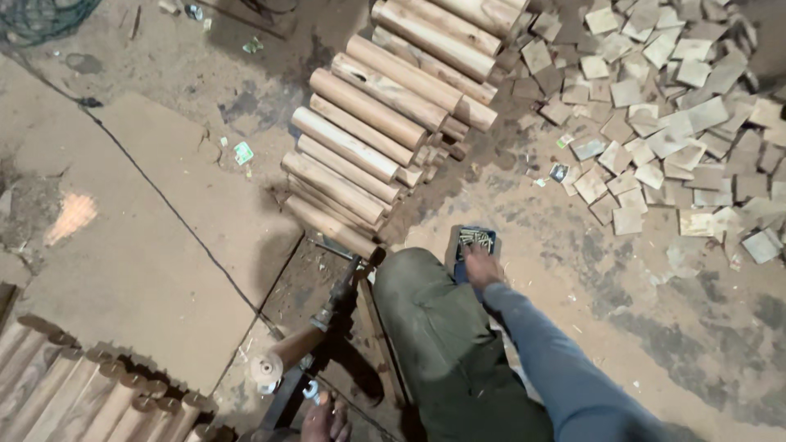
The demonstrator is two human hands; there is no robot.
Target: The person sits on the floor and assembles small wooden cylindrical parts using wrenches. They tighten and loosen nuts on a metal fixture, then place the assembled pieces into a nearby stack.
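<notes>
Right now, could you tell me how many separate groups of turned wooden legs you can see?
2: a large stack of legs top centre, a smaller row bottom left. More may lie off-frame.

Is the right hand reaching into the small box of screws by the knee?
Yes, the right hand is on the small box of screws on the ground beside the knee.

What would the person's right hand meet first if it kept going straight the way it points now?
The right hand points up-frame into a small dark tray of screws; it would meet those first. It may already touch them, as depth is unclear.
</notes>
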